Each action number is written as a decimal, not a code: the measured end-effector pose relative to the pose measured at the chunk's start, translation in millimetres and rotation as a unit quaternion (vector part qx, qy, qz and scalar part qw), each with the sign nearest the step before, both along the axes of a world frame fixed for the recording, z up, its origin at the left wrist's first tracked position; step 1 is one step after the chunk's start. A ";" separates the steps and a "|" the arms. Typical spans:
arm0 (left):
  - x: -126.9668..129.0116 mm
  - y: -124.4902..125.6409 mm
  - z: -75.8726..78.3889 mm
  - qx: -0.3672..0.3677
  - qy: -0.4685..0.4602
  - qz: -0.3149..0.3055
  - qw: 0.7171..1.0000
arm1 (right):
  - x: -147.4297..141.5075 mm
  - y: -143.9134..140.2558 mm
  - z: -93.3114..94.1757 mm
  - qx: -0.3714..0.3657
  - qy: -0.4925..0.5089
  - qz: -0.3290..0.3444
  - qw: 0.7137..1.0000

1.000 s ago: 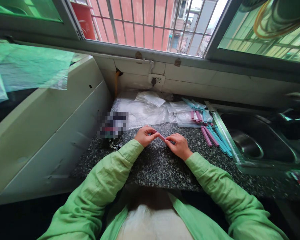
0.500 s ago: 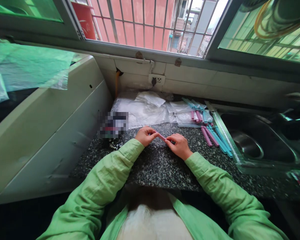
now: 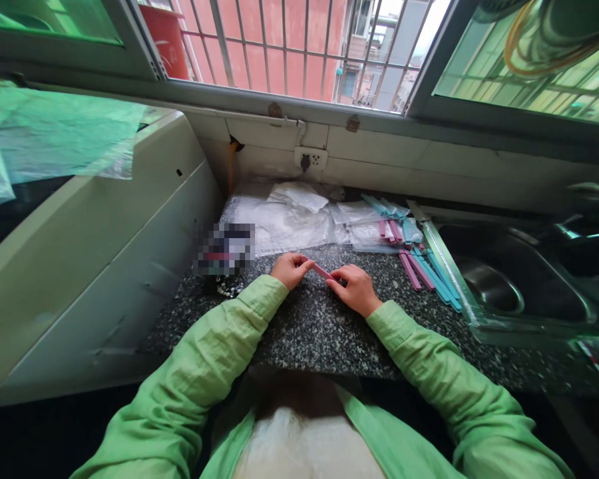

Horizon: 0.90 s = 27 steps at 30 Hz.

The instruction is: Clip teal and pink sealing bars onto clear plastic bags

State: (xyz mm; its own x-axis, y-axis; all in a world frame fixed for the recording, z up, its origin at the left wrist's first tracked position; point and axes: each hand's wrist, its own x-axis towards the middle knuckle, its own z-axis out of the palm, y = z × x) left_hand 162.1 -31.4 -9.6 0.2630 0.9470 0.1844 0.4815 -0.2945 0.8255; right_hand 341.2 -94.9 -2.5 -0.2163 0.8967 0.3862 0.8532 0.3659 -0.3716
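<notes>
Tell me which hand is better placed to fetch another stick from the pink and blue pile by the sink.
Right. The right hand lies nearer the pile of pink and blue sticks, which sits on its side beside the sink. The left hand would have to cross over. Both hold the pink stick.

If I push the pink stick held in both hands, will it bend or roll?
The pink stick looks straight and spans both hands unsupported, so probably stiff. It is thin plastic, likely light. Its flat-looking shape suggests it would slide, not roll.
</notes>
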 end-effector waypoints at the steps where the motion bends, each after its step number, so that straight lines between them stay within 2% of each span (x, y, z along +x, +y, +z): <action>1: 0.6 0.0 -0.3 0.004 0.004 0.002 1.000 | 0.2 0.0 -0.2 0.000 -0.007 0.000 1.000; 8: 4.7 -1.9 0.4 0.057 0.053 0.050 0.996 | -0.6 -2.2 -2.6 0.021 -0.071 0.004 0.997; 14: 15.1 -9.2 4.4 0.121 0.165 0.078 0.976 | 2.5 -6.7 -1.0 0.058 -0.122 -0.020 0.991; 21: 33.0 -16.1 6.5 0.153 0.260 0.062 0.952 | 15.6 -11.3 4.7 0.074 -0.145 -0.051 0.985; 27: 64.0 -14.7 6.8 0.138 0.268 0.020 0.953 | 41.4 -19.9 4.6 0.067 -0.151 -0.088 0.982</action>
State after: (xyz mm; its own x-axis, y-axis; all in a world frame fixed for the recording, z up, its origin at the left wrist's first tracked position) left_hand 226.1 -46.1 -2.9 0.3549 0.8931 0.2765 0.8277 -0.4377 0.3513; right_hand 382.7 -114.8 2.1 -0.1852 0.8759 0.4455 0.9717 0.2309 -0.0501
